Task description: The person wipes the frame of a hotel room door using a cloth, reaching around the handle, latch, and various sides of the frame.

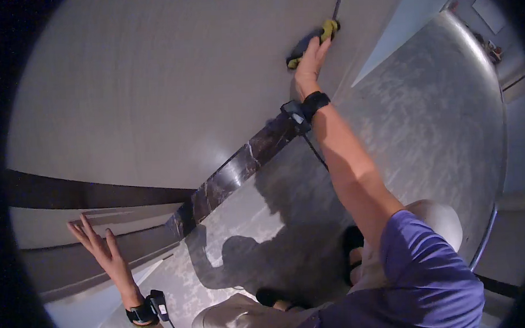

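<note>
At the upper right, my right hand (312, 67) presses a black-and-yellow hand tool (304, 47) flat against a smooth grey wall panel (147, 90). Its underside is hidden, so its exact kind is unclear. A thin dark line (338, 4) runs from the tool to the top of the picture; whether it is a cord or a rod, I cannot tell. My left hand (101, 250) is raised at the lower left with fingers spread and nothing held. It is in front of a ledged, dark-banded surface (117, 221); contact with it cannot be made out.
A dark, white-veined stone skirting (241, 167) runs along the wall's foot. Mottled grey floor (425, 110) curves off to the right, with my shadow (266, 259) on it. Black wrist devices with cables sit on both wrists. Small objects (492, 52) lie at the far upper right.
</note>
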Action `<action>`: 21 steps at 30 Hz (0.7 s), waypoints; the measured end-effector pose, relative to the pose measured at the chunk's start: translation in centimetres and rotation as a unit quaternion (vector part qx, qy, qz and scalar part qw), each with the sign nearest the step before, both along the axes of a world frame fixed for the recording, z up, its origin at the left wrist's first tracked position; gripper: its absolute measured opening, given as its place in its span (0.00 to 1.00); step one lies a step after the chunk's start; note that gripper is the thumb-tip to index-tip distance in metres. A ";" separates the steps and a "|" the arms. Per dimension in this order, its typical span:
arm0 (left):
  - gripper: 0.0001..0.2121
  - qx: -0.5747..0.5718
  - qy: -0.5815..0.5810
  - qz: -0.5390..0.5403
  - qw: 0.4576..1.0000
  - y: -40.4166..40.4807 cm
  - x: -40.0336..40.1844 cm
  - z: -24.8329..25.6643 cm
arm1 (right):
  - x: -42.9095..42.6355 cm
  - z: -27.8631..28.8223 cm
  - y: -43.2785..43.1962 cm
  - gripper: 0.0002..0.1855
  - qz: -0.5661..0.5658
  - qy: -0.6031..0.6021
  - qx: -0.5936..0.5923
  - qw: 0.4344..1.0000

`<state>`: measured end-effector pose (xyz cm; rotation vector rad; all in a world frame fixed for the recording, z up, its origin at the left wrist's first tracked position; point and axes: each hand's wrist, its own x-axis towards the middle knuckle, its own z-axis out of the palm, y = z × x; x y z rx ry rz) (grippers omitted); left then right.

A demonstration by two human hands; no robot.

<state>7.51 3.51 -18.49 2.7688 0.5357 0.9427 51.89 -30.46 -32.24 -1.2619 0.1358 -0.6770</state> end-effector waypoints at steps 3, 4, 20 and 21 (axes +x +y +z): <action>0.25 0.005 -0.005 -0.003 1.000 0.0 -0.1 0.0 | -2.6 -4.0 1.9 0.35 0.007 0.109 0.096 0.989; 0.25 0.003 -0.006 -0.002 1.000 -0.1 -0.3 -0.1 | -3.4 -5.7 2.6 0.36 0.005 0.139 0.121 0.983; 0.27 0.022 0.020 0.005 1.000 -0.2 -0.4 -0.2 | 1.0 -11.7 -2.4 0.20 0.070 0.272 0.252 0.926; 0.27 0.020 0.013 0.001 1.000 -0.2 -0.4 -0.2 | 1.1 -11.1 -2.9 0.19 0.072 0.309 0.239 0.918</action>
